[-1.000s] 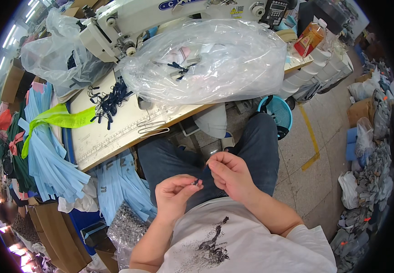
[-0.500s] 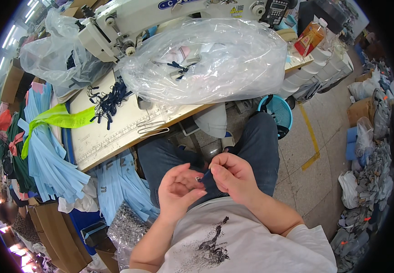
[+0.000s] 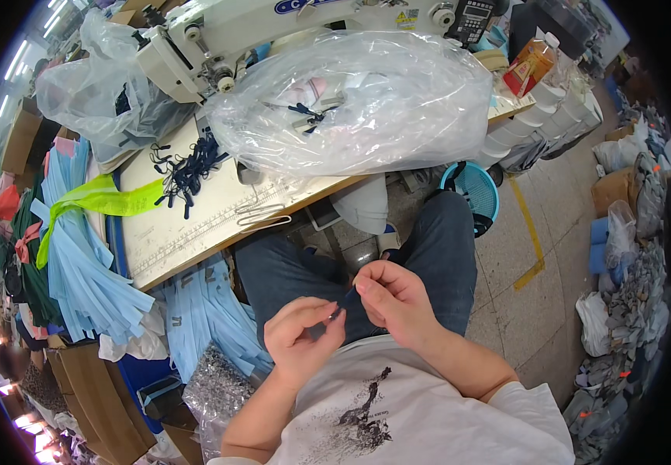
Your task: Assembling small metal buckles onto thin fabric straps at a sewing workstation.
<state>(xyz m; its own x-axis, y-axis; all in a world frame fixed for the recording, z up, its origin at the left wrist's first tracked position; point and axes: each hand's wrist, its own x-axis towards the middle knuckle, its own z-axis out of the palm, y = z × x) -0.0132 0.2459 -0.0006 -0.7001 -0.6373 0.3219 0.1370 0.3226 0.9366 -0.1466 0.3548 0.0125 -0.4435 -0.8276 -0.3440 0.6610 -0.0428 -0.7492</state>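
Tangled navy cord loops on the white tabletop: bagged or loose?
Loose: the navy cord loops lie heaped, uncovered, directly on the white tabletop.

shirt [image 3: 451, 399]: white, short-sleeved | front print [image 3: 365, 422]: black, speckled | trousers [image 3: 440, 256]: dark blue | fingers [image 3: 389, 271]: bare

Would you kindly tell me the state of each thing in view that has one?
Left hand, pinching a small dark piece
Right hand, pinched, seemingly on the same piece
Dark cord loops, heaped loosely on the table
Large clear bag, puffed out, things inside
Orange bottle, capped
Neon strip, draped over the table's edge
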